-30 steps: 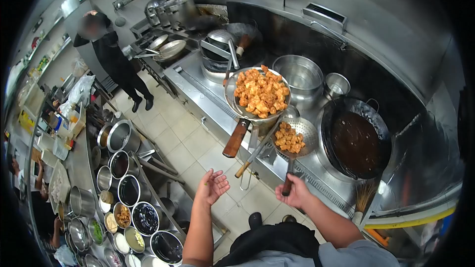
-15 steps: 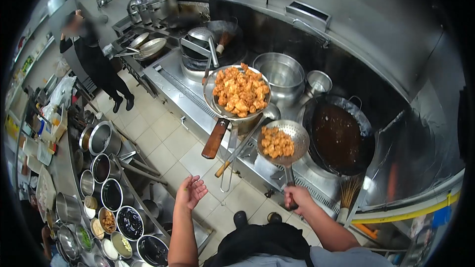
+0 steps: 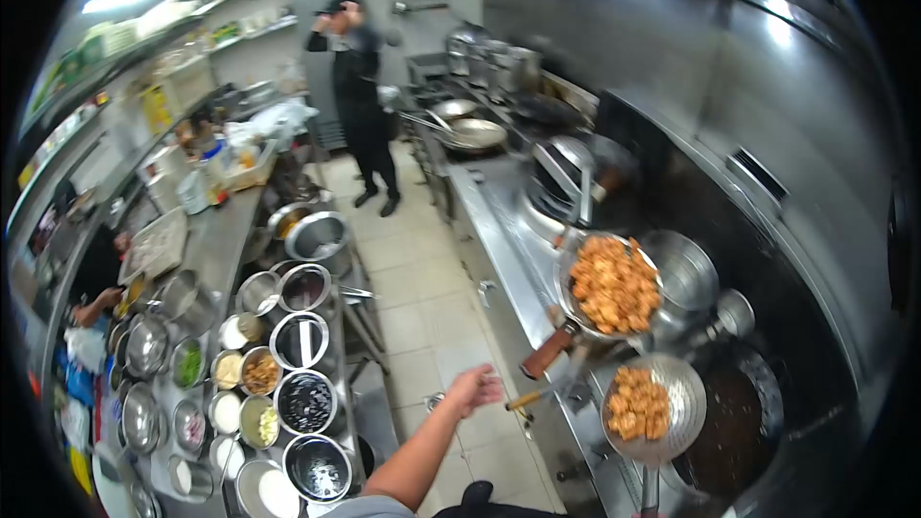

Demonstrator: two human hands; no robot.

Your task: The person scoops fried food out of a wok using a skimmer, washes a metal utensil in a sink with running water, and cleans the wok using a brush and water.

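My left hand [image 3: 477, 389] is open and holds nothing, its fingers stretched toward the stove, near the tip of a wooden-handled tool [image 3: 528, 399]. A perforated ladle [image 3: 687, 408] carries golden-brown fried pieces [image 3: 637, 404] beside the dark wok [image 3: 721, 456], overlapping it in view. Its handle [image 3: 650, 489] runs down to the bottom edge, where my right hand on it is almost wholly cut off. Just beyond, a strainer with a wooden handle [image 3: 549, 350] holds a larger heap of fried pieces [image 3: 614, 283]. What supports the strainer is mostly hidden.
At left, a steel counter [image 3: 213, 230] bears several bowls of dark liquid [image 3: 306, 404] and ingredients. A person in black [image 3: 363, 105] stands at the aisle's far end with raised arms; another person's arm [image 3: 96, 309] shows at far left. Pans [image 3: 477, 134] sit farther along the stove.
My view has swung left and up, so the stove and ladle appear farther right and the counter shows more. My left hand stays open. My right hand has slipped to the bottom edge.
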